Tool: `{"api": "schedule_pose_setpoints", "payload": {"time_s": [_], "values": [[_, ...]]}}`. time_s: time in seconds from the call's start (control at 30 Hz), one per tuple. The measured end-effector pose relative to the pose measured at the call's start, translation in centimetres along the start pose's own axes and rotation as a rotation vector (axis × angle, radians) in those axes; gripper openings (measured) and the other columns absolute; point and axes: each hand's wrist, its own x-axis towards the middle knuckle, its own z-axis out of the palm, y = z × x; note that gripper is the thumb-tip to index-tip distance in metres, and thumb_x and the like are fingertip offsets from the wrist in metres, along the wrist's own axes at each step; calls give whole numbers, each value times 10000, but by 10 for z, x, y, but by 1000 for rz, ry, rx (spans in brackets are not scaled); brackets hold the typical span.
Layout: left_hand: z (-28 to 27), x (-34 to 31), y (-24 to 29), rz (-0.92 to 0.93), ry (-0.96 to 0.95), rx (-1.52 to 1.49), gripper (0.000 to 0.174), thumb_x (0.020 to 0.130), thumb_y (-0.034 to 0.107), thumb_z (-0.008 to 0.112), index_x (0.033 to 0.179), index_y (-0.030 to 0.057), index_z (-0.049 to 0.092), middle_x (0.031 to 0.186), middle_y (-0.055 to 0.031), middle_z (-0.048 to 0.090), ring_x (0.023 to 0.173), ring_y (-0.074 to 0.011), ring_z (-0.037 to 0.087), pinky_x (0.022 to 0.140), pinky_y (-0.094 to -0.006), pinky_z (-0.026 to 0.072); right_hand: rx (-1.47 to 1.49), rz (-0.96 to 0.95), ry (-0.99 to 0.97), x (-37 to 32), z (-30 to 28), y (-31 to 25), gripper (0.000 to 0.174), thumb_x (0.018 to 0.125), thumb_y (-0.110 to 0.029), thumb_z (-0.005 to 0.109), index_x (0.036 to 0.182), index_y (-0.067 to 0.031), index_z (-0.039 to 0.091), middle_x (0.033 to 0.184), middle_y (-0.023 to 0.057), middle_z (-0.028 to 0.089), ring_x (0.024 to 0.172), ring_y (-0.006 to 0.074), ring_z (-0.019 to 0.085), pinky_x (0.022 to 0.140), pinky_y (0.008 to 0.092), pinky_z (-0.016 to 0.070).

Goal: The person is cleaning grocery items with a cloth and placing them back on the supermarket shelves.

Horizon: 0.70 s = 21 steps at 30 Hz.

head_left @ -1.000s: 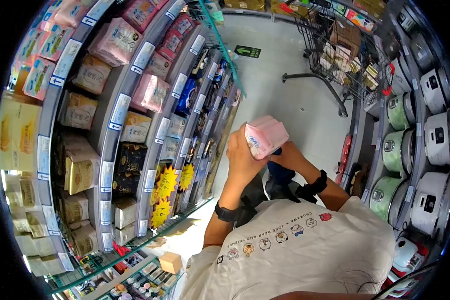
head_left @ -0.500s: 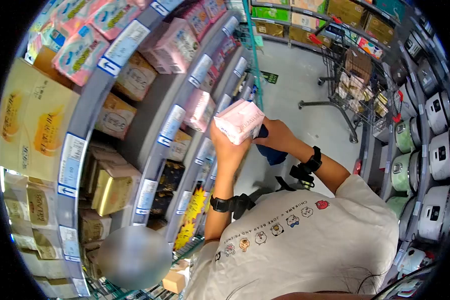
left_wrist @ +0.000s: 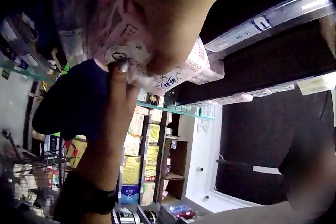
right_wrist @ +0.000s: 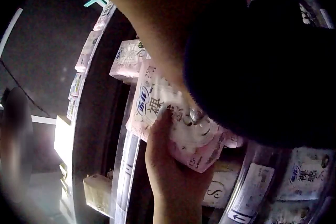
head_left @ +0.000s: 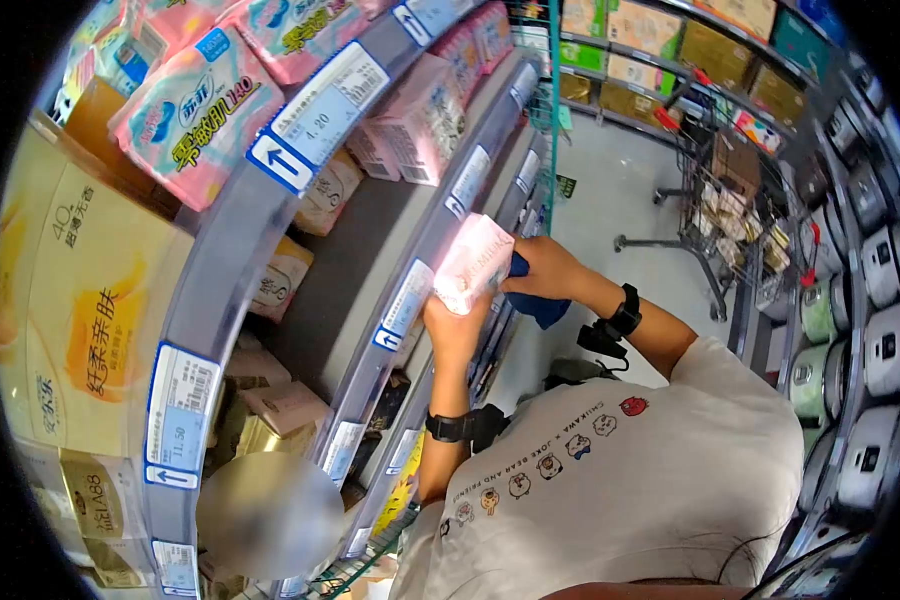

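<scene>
Pink-and-white soft pack (head_left: 475,262) is held upright in front of the chest, close to the shelf edge. My left hand (head_left: 454,330) grips its lower part; in the right wrist view that hand (right_wrist: 176,169) has its thumb across the printed face of the pack (right_wrist: 181,124). At the pack's other side, my right hand (head_left: 555,270) holds a dark blue item (head_left: 542,308), soft-looking and hanging below the fingers. In the left wrist view the right hand's thumb rests on the pack (left_wrist: 134,58), beside the dark blue item (left_wrist: 73,98).
Shelves with price labels (head_left: 320,115) and pink packs (head_left: 195,115) rise close on the left, with a large yellow box (head_left: 100,300) in front. A loaded shopping cart (head_left: 735,190) stands in the aisle ahead. Rice cookers (head_left: 875,450) line the right shelves.
The left shelves now appear larger and nearer, and the cart has shifted right in view. Both hands, with the pack and the dark blue item, have come nearer the shelf edge.
</scene>
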Motion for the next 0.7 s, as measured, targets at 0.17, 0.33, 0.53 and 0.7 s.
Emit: {"api": "schedule_pose_setpoints", "payload": {"time_s": [0.17,0.33,0.53,0.7], "values": [[4,6,-13,-71,83,17,399,759,83,671,1116,-63,570,1056,-99,633,925,-163,596,824,-281,462,-24,-138,3,30,-4,16,706,685,-353,711,1265,-55,440,963,253,621,866,416,603,753,451,487],[11,18,-31,-172,126,-45,406,784,140,664,1143,-26,573,1082,-89,627,968,-153,577,861,-278,440,103,-127,-43,52,-12,20,664,659,-220,721,1249,-45,470,1045,222,616,947,387,596,829,392,477],[18,20,-14,-100,157,44,431,747,164,684,1121,-22,580,1075,-102,627,959,-170,579,861,-300,444,115,-187,-14,56,-10,34,672,642,-203,739,1236,-27,480,1061,219,612,954,381,596,828,390,478],[33,10,3,49,216,218,708,612,93,725,1212,-58,382,1147,-173,516,1044,-247,528,904,-361,415,123,-250,-32,40,-14,42,637,629,-199,756,1188,-20,511,1071,196,613,951,386,594,821,397,483]]}}
